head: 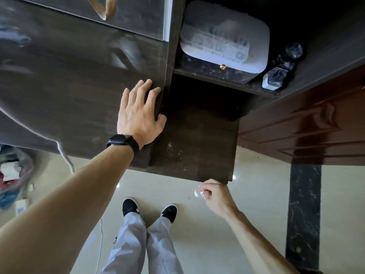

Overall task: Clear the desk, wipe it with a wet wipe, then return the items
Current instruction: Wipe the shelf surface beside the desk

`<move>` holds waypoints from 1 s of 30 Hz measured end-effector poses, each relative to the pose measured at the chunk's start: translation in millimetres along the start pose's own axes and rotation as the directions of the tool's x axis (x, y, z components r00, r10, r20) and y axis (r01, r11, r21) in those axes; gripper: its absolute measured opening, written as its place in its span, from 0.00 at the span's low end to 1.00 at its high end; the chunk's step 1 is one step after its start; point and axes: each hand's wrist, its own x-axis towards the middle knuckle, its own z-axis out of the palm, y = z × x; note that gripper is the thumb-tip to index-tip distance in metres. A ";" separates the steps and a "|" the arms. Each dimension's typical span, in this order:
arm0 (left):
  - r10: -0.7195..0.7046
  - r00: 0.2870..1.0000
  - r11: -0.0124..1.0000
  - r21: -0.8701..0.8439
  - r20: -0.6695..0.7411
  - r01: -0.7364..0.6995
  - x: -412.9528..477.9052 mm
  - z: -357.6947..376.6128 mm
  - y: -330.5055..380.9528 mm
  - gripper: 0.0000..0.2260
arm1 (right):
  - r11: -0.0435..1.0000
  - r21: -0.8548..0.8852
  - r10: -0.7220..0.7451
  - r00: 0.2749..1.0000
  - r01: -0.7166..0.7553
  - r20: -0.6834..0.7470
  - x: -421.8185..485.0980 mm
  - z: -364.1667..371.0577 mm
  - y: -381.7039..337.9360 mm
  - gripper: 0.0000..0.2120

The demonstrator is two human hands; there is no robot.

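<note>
Left hand (136, 113) flat on desk (69, 99)

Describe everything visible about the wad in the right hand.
The wad is small, white and crumpled, and looks like a balled-up wipe or tissue, though blur makes the material uncertain. Only a little of it shows, poking out from the thumb side of the right hand, whose fingers are curled shut around it. It hangs in the air just below the front edge of the dark desk, over the pale floor, apparently touching only the hand.
</note>
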 end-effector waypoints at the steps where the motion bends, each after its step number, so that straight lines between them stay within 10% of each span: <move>1: 0.008 1.000 1.000 0.003 0.013 -0.008 -1.9 -1.0 -1.8 0.30 | 0.999 -0.033 0.007 0.996 -0.005 0.087 6.1 -10.9 -6.0 0.18; 7: 0.015 0.993 0.993 0.112 0.114 -0.028 -54.3 -8.4 -23.4 0.34 | 0.988 0.143 0.095 0.949 -0.054 -0.301 111.3 -74.2 -38.7 0.08; 14: -0.024 0.998 0.992 0.124 0.052 0.018 -67.4 -3.8 -23.6 0.35 | 0.999 -0.037 0.010 0.806 -0.039 -0.591 200.1 -70.1 -38.2 0.12; 24: -0.048 0.993 0.991 0.132 0.104 0.034 -66.3 -8.6 -21.9 0.35 | 0.938 -0.120 -0.342 0.921 0.324 -0.185 9.8 37.0 -5.0 0.14; 30: -0.046 0.996 0.990 0.135 0.075 0.036 -66.3 -6.5 -23.1 0.35 | 0.980 0.022 -0.169 0.884 0.199 -0.435 100.1 -30.3 -53.9 0.10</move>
